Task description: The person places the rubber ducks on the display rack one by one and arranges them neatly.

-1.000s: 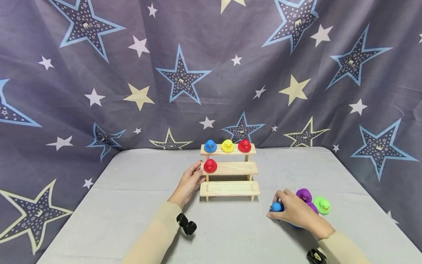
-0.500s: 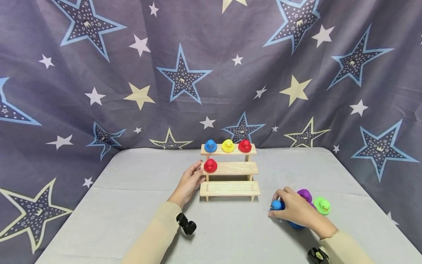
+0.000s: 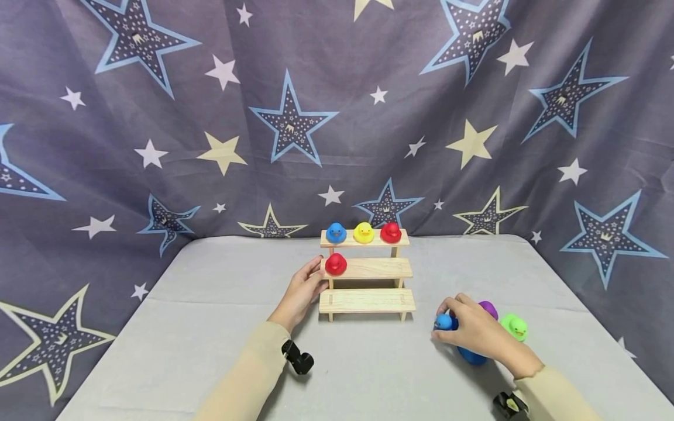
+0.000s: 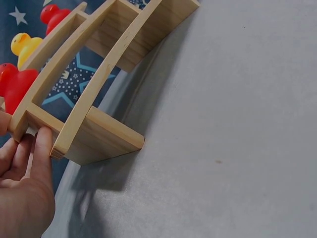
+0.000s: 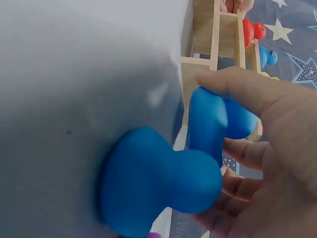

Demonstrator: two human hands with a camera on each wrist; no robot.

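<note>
My right hand [image 3: 476,330] pinches a blue rubber duck [image 3: 443,322] between thumb and fingertips, to the right of the shelf. In the right wrist view this held duck [image 5: 208,119] is above a second blue duck [image 5: 138,183], which sits on the table. My left hand [image 3: 300,292] holds the left end of a three-step wooden shelf [image 3: 374,268] at its middle step. A red duck [image 3: 336,265] sits on that step, close to the left fingers. The top step carries a blue duck [image 3: 336,233], a yellow duck [image 3: 363,233] and a red duck [image 3: 391,233].
Beside the right hand lie a green duck [image 3: 514,327] and a purple duck [image 3: 489,309], partly hidden by that hand. A grey cloth covers the table [image 3: 174,333]. Behind it hangs a star-patterned curtain [image 3: 326,117].
The right hand has shifted slightly right and away from me with the blue duck, uncovering more of the second blue duck. My left hand and the shelf have stayed in place.
</note>
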